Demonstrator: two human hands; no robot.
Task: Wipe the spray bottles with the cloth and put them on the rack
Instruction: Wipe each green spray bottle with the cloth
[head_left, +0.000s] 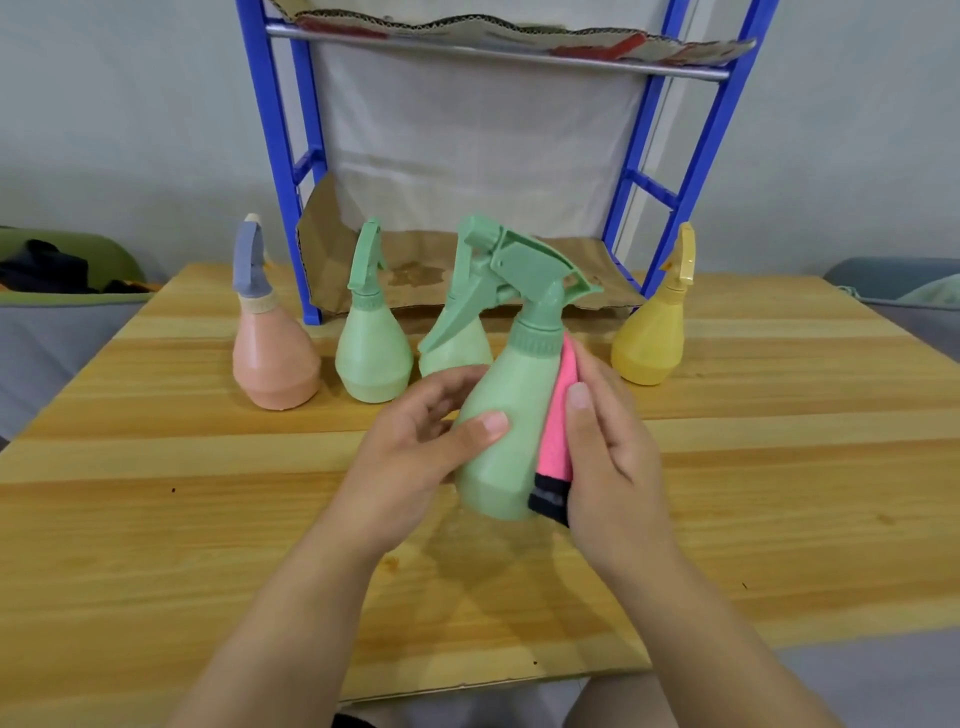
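Observation:
My left hand (415, 447) grips a green spray bottle (506, 415) by its body, holding it tilted above the wooden table (208, 493). My right hand (608, 447) holds a pink cloth (556, 431) with a dark edge and presses it against the bottle's right side. Behind stand a pink bottle (275, 358) with a grey-blue trigger, a green bottle (373, 343), another green bottle (457, 343) partly hidden by the held one, and a yellow bottle (652, 338). The blue rack (280, 156) rises at the table's back.
Brown cardboard (415, 265) lines the rack's lower shelf, and more cardboard (493, 31) lies on its upper shelf. A green container with dark cloth (57, 270) sits beyond the table's left edge. A grey-blue object (904, 280) lies at the far right.

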